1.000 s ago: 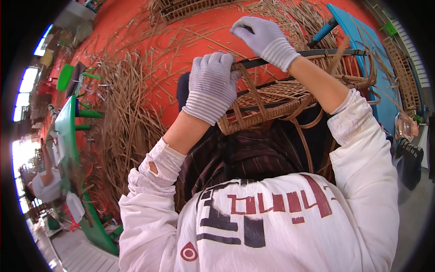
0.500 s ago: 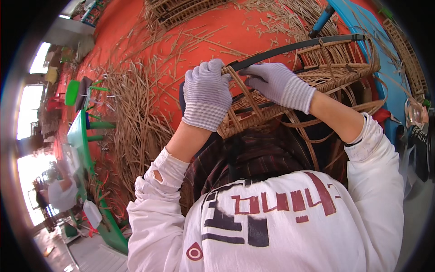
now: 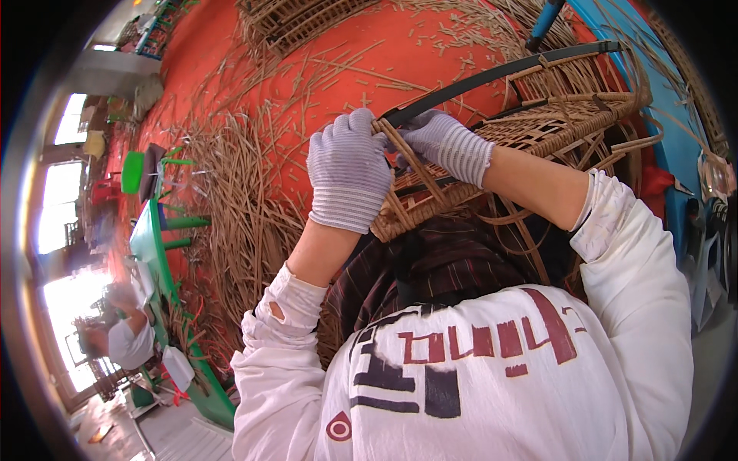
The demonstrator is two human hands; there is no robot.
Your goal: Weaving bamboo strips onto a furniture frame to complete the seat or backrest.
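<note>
A brown woven rattan basket (image 3: 538, 138) lies tilted across my lap, its far end to the right. A black strip (image 3: 492, 75) runs along its upper edge. My left hand (image 3: 350, 170), in a pale striped knit glove, is closed around the basket's near left corner, where a rattan strand (image 3: 411, 154) wraps the strip's end. My right hand (image 3: 450, 144), gloved alike, reaches inside the basket just behind that strand. Its fingers are bent together close to my left fingertips, and what they pinch is hidden.
Loose rattan strips (image 3: 246, 200) pile on the red floor (image 3: 338, 84) to the left. Another woven piece (image 3: 307, 19) lies at the far side. A blue table (image 3: 661, 154) stands right, a green one (image 3: 157, 253) left, with a person (image 3: 131, 338) beyond it.
My right hand has moved left, closer to my left hand, its fingers now tucked behind the strand. My left hand keeps its hold on the corner. The whole view has shifted slightly.
</note>
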